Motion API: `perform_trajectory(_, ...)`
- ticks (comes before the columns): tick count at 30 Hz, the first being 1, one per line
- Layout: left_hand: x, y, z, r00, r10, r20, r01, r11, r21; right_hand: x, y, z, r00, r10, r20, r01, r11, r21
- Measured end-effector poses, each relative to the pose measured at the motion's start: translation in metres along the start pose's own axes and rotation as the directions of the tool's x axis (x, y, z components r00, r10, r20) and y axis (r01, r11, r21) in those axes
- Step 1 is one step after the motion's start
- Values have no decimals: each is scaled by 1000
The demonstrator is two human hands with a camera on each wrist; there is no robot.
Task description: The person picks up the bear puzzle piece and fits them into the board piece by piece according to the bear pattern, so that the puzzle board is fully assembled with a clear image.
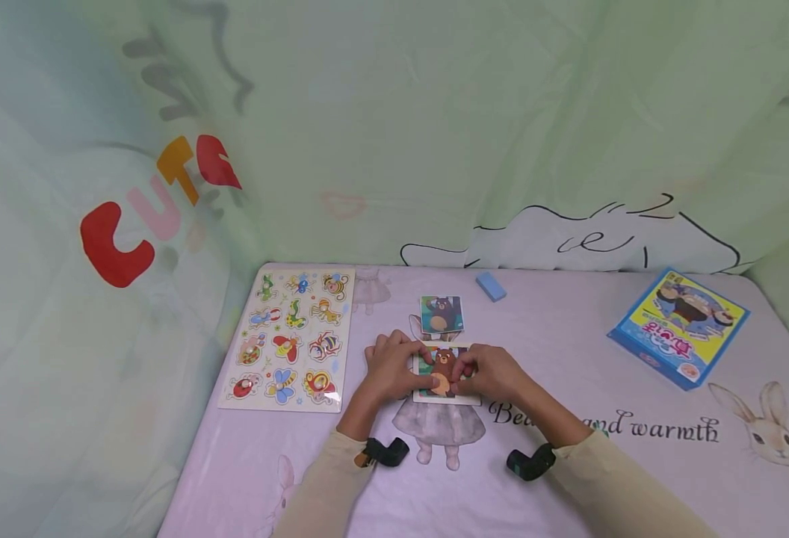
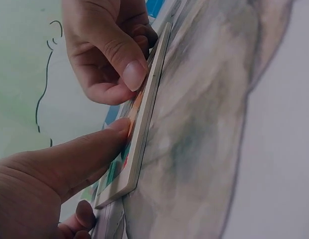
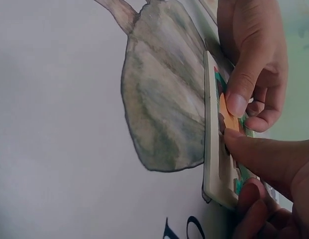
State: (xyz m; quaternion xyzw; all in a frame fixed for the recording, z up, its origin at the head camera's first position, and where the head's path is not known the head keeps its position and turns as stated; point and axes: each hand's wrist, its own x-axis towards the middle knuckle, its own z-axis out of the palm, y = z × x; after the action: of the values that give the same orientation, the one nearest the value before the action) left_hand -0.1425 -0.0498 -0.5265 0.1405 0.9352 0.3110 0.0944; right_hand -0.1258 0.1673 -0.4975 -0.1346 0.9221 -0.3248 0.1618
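A small framed jigsaw puzzle [image 1: 443, 371] with a brown bear picture lies flat on the table. My left hand [image 1: 392, 366] holds it from the left, its thumb pressing on the bear's orange belly [image 3: 227, 110] and its fingers around the upper left side. From the right, my right hand [image 1: 492, 371] has curled fingers and pinches a puzzle piece over the picture; the fingers mostly hide that piece. Bare cream backing [image 3: 225, 167] shows at the puzzle's right part. Just beyond the puzzle lies a square card [image 1: 442, 314] with a similar bear picture.
An insect peg board [image 1: 287, 340] lies at the left. A small blue block [image 1: 491, 286] sits near the table's back edge. A blue and yellow box [image 1: 684, 325] stands at the right. The printed tablecloth [image 1: 448, 497] meets a green curtain [image 1: 367, 149] behind.
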Motion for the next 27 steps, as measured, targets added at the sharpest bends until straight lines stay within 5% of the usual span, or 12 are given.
perform_trajectory(17,-2,-3,-1,999,40,6,-40,999,26,0,0,0,1000,-11,7,11,1000,-22)
perform_trajectory(27,-1,0,1,1000,14,5,-14,998,62,0,-2,0,1000,-2,13,2,1000,-17)
